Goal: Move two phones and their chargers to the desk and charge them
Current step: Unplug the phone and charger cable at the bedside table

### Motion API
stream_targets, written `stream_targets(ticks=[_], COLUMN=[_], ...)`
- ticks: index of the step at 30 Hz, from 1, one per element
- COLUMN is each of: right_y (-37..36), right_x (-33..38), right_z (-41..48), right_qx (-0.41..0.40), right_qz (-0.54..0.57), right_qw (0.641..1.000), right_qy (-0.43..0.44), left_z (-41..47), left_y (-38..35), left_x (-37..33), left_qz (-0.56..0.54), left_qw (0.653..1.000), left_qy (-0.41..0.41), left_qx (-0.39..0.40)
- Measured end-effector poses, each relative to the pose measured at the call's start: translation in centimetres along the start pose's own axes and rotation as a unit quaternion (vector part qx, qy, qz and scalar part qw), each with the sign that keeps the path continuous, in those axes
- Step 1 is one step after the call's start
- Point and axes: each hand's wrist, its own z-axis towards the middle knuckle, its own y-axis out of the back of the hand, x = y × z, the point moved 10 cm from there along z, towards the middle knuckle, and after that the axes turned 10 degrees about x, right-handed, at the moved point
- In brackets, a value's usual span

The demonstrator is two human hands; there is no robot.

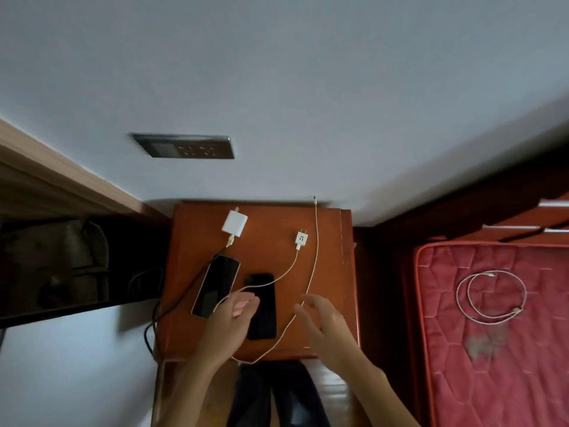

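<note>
Left hand (228, 318) fingers (248, 303) overlap black phone (264, 312); right hand (320, 325) beside.

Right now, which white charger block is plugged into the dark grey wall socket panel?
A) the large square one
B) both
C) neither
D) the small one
C: the large square white charger block and the small white charger block both lie on the reddish-brown wooden nightstand, well apart from the dark grey wall socket panel, which has nothing plugged into it.
</note>
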Motion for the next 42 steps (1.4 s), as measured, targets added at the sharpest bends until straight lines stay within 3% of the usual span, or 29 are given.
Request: stream_targets(ticks=[6,14,18,25,32,42], right_y=[-5.8,-10.3,-11.8,-12.7,-11.7,-10.0], right_x=[-6.1,-9.4,-10.6,-11.7,-9.0,-8.7], right_z=[4.2,8.1,8.6,9.0,8.3,6.2], right_qx=[0.010,-0.013,-0.031,-0.042,-0.060,-0.078], right_qz=[0.067,0.107,0.173,0.270,0.154,0.318], right_qw=[0.997,0.994,0.984,0.960,0.986,0.945], right_qy=[-0.039,-0.012,-0.011,-0.067,-0.022,0.012], left_z=[4.2,7.0,7.7,9.2,9.2,9.0], left_y=[-2.8,-3.9,-3.8,-3.2,-3.4,-3.6], left_x=[7.5,12.6,12.9,13.2,12.1,8.9], left_qz=[0.016,0.043,0.057,0.038,-0.045,-0.086], left_qw=[0.998,0.997,0.995,0.996,0.996,0.996], left_qy=[0.038,0.007,-0.030,0.005,0.035,0.000], left_qx=[-0.039,-0.061,-0.074,-0.082,-0.074,-0.032])
